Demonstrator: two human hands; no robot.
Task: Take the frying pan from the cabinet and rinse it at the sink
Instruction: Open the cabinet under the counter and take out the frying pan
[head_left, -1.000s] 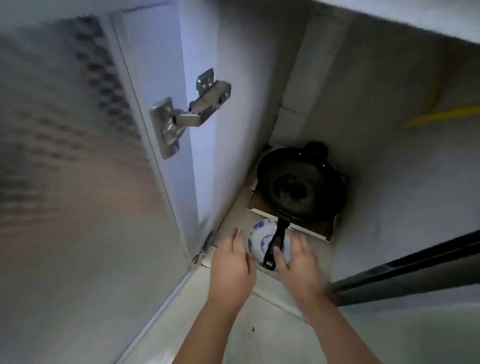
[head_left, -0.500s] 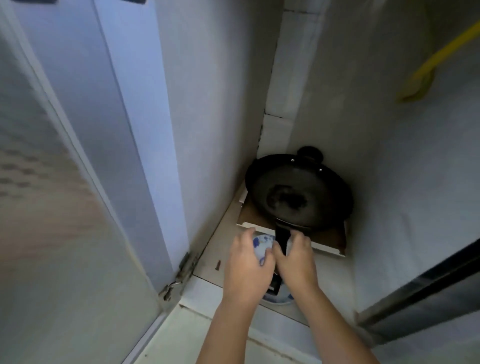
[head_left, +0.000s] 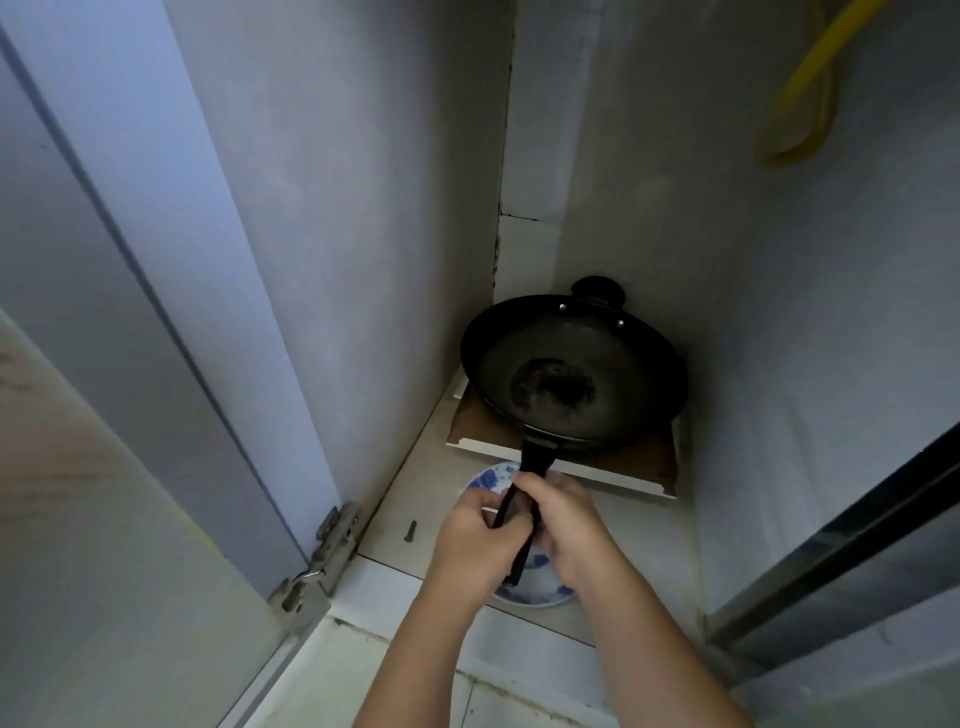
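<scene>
A black frying pan (head_left: 569, 369) rests on a brown board at the back of the open cabinet, its long black handle pointing toward me. Both hands are wrapped around that handle. My left hand (head_left: 475, 540) grips it from the left, and my right hand (head_left: 566, 525) grips it from the right, a little farther up. The handle's end shows below my fingers. The pan has a small knob-like helper handle on its far rim. No sink is in view.
A blue-and-white plate (head_left: 530, 592) lies on the cabinet floor under my hands. The brown board (head_left: 631, 465) has white edges. The cabinet door (head_left: 104, 467) stands open at left with a metal hinge (head_left: 332, 545). A yellow hose (head_left: 810, 88) hangs at upper right. A screw (head_left: 410, 531) lies loose.
Both hands have gone from open and apart to closed around the pan's handle. The camera has come closer and lower toward the cabinet floor.
</scene>
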